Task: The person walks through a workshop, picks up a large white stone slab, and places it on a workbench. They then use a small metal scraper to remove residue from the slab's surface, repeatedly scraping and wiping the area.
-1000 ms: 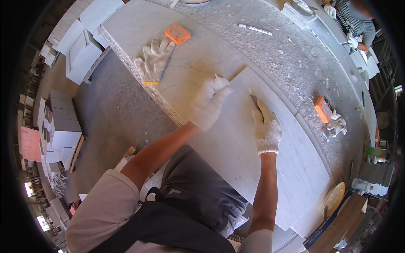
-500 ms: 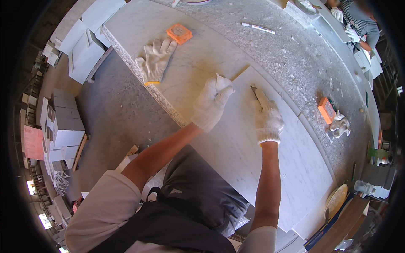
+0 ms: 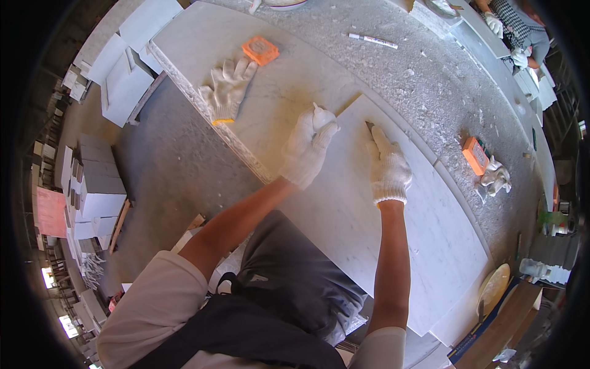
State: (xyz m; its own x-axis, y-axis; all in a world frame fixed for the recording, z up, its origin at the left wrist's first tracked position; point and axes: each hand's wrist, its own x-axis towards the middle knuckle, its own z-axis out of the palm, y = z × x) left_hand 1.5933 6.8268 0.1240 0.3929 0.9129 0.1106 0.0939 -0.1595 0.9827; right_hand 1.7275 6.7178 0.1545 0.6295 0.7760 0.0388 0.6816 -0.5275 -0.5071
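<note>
Both my hands wear white knit gloves. My left hand (image 3: 305, 150) is closed round a small white wad (image 3: 322, 117), perhaps cloth, above the pale veined marble slab (image 3: 424, 264). My right hand (image 3: 391, 169) grips a narrow dark-bladed tool, seemingly a scraper (image 3: 369, 126), whose tip points away from me near the slab's far left corner; the rest of it is hidden by the glove. Beneath and beyond this slab lies a second marble slab (image 3: 295, 67). On it rest an empty white glove (image 3: 228, 89) and an orange block (image 3: 260, 50).
A marker pen (image 3: 373, 40) lies on the dusty worktop (image 3: 424, 80), with another orange block (image 3: 475, 156) and a crumpled white cloth (image 3: 495, 178) at right. Stacked stone pieces (image 3: 98, 184) stand on the left. Another person's gloved hands (image 3: 520, 58) work at far right.
My right hand has shifted very slightly away from me and left. My left hand keeps its hold on the wad. The other person's hands have moved.
</note>
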